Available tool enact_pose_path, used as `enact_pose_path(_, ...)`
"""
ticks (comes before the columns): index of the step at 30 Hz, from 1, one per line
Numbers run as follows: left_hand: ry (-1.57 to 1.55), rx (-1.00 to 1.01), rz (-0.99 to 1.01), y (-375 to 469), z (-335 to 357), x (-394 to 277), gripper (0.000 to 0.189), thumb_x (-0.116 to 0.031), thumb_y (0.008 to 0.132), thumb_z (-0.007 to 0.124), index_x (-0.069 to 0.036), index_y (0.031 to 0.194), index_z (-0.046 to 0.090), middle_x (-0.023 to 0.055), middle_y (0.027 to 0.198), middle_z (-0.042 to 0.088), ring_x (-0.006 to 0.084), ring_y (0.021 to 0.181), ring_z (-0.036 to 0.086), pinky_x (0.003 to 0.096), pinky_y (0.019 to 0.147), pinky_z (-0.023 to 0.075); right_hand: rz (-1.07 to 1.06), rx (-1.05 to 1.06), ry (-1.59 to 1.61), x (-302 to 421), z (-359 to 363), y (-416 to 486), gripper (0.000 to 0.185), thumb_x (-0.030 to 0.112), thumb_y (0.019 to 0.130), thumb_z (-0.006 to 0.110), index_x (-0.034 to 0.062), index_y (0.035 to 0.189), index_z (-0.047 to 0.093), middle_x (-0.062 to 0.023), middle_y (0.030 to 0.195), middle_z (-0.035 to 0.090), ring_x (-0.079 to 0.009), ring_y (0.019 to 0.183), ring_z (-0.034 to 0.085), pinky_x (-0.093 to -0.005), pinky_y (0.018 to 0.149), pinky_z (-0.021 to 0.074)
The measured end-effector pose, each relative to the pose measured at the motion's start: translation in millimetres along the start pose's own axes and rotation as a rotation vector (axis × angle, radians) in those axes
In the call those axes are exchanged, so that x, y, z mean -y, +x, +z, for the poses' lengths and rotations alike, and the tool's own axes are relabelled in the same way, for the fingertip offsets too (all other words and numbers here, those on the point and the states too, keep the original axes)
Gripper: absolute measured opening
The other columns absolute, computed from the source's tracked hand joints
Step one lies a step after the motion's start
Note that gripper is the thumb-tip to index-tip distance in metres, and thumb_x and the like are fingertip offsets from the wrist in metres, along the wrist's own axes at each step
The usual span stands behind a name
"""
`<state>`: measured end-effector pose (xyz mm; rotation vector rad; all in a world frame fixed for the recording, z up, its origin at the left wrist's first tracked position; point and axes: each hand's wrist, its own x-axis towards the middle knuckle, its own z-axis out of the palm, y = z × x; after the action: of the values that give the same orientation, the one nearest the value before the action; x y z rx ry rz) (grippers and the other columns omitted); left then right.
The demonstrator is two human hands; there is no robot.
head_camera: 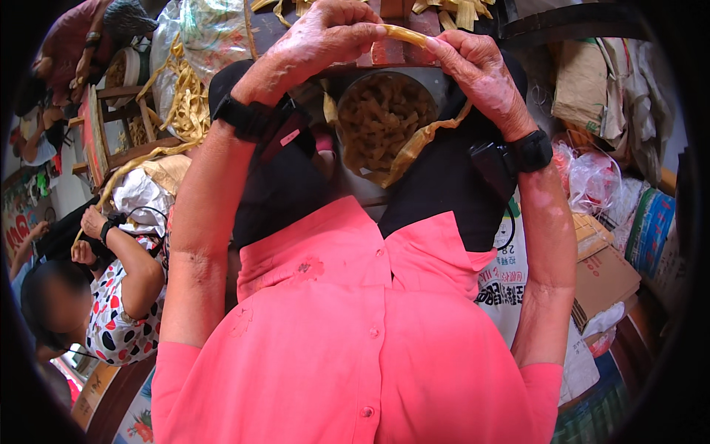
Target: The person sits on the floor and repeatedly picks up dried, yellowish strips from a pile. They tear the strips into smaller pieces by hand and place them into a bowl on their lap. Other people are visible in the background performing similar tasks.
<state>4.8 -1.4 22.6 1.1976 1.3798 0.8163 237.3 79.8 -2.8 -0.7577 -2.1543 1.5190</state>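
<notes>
At the top of the head view, my left hand [338, 33] and my right hand [477, 72] pinch the two ends of a short, tight yellowish strip [405, 35], which looks like dried plant leaf or a vegetable strip. A longer, flat piece of the strip [421, 139] hangs from beside my right hand over my dark-trousered thigh. Between my knees, below the hands, stands a round metal basin [431, 91] holding many short brown rolled or knotted pieces [383, 119]. Behind my hands is a reddish-brown wooden bench [427, 53] with more loose strips [463, 11] on it.
Left, a co-worker [122, 294] holds a long strip. A heap of strips [191, 105] lies by plastic bags and a wooden stool [102, 139]; other people are farther back. On the right are folded sacks [582, 89], plastic bags [596, 175] and flattened cardboard [604, 277].
</notes>
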Motion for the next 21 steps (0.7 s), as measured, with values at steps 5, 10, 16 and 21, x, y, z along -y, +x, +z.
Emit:
enact_pose_path(5, 0.013, -0.009, 0.046, 12.2, -1.1, 7.5, 0.021, -0.024, 0.093, 0.062, -0.004, 0.099, 0.065, -0.0068, 0.071, 0.051, -0.0008, 0.06, 0.043, 0.0148, 0.051, 0.0325, 0.012, -0.021, 0.075, -9.5, -1.0, 5.2, 0.024, 0.021, 0.096, 0.058, -0.0022, 0.097, 0.067, 0.004, 0.075, 0.058, -0.0014, 0.073, 0.051, -0.0167, 0.066, 0.0434)
enact_pose_path(10, -0.01, -0.067, 0.07, 18.6, 3.4, 17.0, 0.022, -0.025, 0.093, 0.061, -0.004, 0.096, 0.065, -0.0071, 0.068, 0.051, -0.0005, 0.059, 0.043, 0.0153, 0.051, 0.0324, -0.007, -0.048, 0.102, -18.5, 3.8, 9.0, 0.025, 0.022, 0.096, 0.058, -0.0015, 0.094, 0.066, 0.0051, 0.072, 0.055, -0.0011, 0.068, 0.048, -0.0168, 0.062, 0.0404)
enact_pose_path(16, 0.17, -0.181, 0.014, 8.0, -7.3, 37.8, 0.023, -0.027, 0.093, 0.06, -0.005, 0.088, 0.064, -0.0058, 0.066, 0.051, 0.0015, 0.057, 0.042, 0.0172, 0.051, 0.0342, 0.002, -0.126, 0.055, -21.5, 3.3, -1.3, 0.027, 0.021, 0.096, 0.058, -0.0012, 0.083, 0.064, 0.0058, 0.064, 0.048, -0.0021, 0.06, 0.041, -0.019, 0.053, 0.0324)
enact_pose_path(21, 0.055, -0.03, -0.154, -26.6, 14.4, 30.1, 0.024, -0.025, 0.094, 0.059, -0.002, 0.093, 0.064, -0.0032, 0.071, 0.054, 0.0032, 0.062, 0.051, 0.0181, 0.054, 0.0429, 0.174, -0.198, 0.213, 11.0, 3.8, -32.1, 0.027, 0.02, 0.094, 0.06, -0.0027, 0.079, 0.064, 0.0036, 0.06, 0.047, -0.0032, 0.057, 0.042, -0.0202, 0.051, 0.0332)
